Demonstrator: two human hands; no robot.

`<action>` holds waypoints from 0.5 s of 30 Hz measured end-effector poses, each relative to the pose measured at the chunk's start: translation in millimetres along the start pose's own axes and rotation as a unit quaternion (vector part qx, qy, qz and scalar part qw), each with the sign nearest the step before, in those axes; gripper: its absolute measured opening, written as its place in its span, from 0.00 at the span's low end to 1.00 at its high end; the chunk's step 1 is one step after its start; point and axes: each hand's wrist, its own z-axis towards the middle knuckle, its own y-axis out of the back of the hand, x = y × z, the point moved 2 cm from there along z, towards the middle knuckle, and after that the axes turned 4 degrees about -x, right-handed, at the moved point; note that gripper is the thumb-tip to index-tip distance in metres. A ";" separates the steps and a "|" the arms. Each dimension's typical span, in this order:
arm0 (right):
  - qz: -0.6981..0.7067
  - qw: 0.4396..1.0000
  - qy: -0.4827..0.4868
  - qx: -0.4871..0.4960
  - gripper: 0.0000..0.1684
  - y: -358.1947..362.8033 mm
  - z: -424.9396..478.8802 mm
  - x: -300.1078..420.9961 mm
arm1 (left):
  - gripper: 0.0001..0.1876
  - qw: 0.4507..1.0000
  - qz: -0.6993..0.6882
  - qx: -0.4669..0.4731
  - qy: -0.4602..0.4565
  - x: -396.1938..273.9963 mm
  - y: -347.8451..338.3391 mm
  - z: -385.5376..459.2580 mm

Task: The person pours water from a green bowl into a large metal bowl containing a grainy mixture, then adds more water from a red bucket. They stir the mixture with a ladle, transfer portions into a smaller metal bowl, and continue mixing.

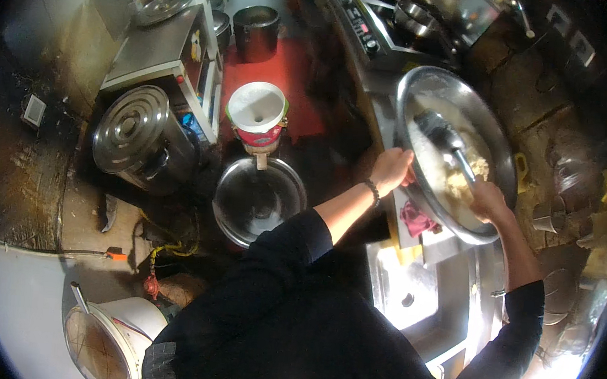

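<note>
A large stainless steel bowl (407,112) sits on the counter at the right, tilted in view. Its rim is gripped on the near left side by my left hand (392,171), with a dark beaded bracelet at the wrist. My right hand (487,201) is closed around the handle of a broad metal ladle or scoop (441,133), whose head is inside the bowl. Pale lumpy food (467,175), yellowish and wet-looking, lies below the ladle, with whitish material spread around it; what it is, I cannot tell.
A metal sink (445,321) adjoins the counter, near a crumpled purple cloth (417,219). Beyond the bowl is a cooktop (370,21) with a saucepan (414,17). Left stand a metal basin (259,202), a white funnel-shaped vessel (256,105), a lidded stockpot (132,130) and a bucket (135,318).
</note>
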 end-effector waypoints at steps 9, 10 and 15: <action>0.085 0.996 0.009 0.034 0.24 43.2 -40.2 -26.1 | 0.20 0.999 -0.029 0.033 0.005 11.4 6.8 13.0; 0.111 0.993 0.014 0.030 0.27 42.7 -44.3 -29.1 | 0.20 0.999 -0.028 0.039 0.009 11.4 6.6 12.1; 0.089 0.996 0.016 0.009 0.43 69.3 -85.2 -28.7 | 0.20 0.998 -0.009 0.052 0.023 9.3 5.1 10.4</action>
